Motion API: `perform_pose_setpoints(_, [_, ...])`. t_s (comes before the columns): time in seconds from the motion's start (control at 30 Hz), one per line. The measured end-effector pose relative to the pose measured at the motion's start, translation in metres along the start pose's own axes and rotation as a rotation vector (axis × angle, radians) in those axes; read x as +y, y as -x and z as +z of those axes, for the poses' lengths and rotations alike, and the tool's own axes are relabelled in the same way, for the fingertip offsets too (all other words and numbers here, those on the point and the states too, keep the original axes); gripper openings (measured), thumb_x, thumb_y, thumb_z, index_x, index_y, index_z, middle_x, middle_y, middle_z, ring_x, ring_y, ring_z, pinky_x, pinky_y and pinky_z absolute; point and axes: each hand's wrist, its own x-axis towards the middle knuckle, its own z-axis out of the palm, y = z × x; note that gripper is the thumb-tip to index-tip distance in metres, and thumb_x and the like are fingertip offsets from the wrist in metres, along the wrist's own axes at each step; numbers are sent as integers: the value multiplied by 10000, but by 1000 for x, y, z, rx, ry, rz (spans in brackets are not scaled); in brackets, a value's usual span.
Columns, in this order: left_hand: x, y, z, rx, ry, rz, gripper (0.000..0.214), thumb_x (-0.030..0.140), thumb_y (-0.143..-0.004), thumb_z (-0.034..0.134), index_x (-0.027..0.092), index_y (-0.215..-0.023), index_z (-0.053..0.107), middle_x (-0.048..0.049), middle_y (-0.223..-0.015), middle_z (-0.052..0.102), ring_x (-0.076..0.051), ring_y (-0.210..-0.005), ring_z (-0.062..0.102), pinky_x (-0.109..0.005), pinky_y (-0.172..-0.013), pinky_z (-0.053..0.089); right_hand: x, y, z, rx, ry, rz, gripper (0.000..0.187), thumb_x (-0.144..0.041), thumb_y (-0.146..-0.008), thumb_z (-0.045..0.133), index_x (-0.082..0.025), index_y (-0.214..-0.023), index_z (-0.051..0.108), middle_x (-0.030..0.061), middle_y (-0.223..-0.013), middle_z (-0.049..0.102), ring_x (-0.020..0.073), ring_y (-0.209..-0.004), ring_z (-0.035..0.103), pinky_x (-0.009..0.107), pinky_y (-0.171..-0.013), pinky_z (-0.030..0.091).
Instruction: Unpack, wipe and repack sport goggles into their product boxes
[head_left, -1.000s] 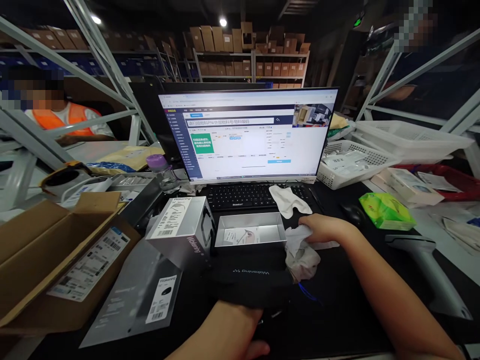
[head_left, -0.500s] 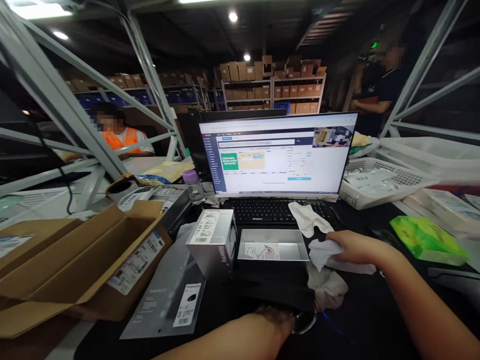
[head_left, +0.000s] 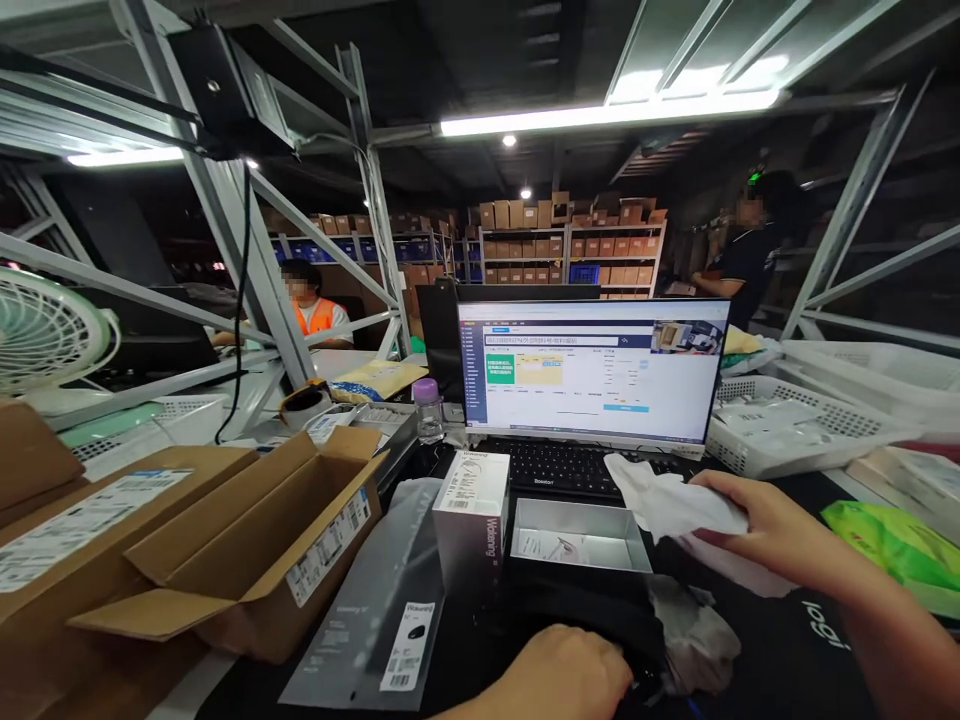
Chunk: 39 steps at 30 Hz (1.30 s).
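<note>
Head view: grasping a white tissue [head_left: 660, 500] in the grip of the right hand [head_left: 772, 528], just right of an open silver box [head_left: 615, 552] and overlapping the right end of the keyboard [head_left: 555, 470] in view; holding the left hand [head_left: 562, 665] at the near middle over a black item [head_left: 604, 600], hiding the fingertips and being unable to tell clenched from released; seeing crumpled wrap [head_left: 697, 635] just right of the black item, a silver carton [head_left: 472, 520] standing left of the silver box, a plastic sleeve [head_left: 352, 620] lying farther left, and a monitor [head_left: 585, 390] standing far on the bench [head_left: 787, 650]
</note>
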Motion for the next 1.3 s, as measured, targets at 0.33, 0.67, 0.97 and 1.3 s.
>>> perform_pose_setpoints(0.33, [54, -19, -33, 668, -38, 63, 993, 243, -625, 868, 229, -1500, 400, -144, -1600, 339, -357, -1474, 325, -492, -1229, 224, -87, 2, 19, 255, 8, -176, 276, -135, -692, 700, -213, -957, 695, 43, -944, 739, 235, -839, 667, 282, -703, 445])
perform_pose_setpoints(0.67, [17, -42, -40, 460, -21, 119, 833, 557, -753, 724, 206, -1455, 445, -163, -1432, 560, -340, -1254, 578, -465, -1049, 459, -81, -8, 46, 143, -143, -194, 323, -239, -645, 813, -201, -956, 735, 14, -874, 733, 203, -780, 657, 234, -615, 394])
perform_pose_setpoints(0.97, [8, -44, -50, 549, 54, 105, 579, 611, -697, 754, 191, -1082, 651, -59, -908, 733, -244, -781, 671, -313, -668, 525, -71, 0, 40, 36, -162, -181, 888, -318, -649, 867, -222, -1452, 501, 128, -1463, 549, 329, -1307, 528, 431, -1086, 407])
perform_pose_setpoints(1.3, [9, -50, -46, 791, 824, 102, 660, 633, -708, 789, 192, -1161, 600, -83, -1178, 718, -259, -1071, 706, -344, -857, 627, -47, -11, 23, 186, -683, -97, 298, -293, -812, 718, -175, -1081, 670, 56, -930, 741, 208, -825, 717, 343, -764, 557])
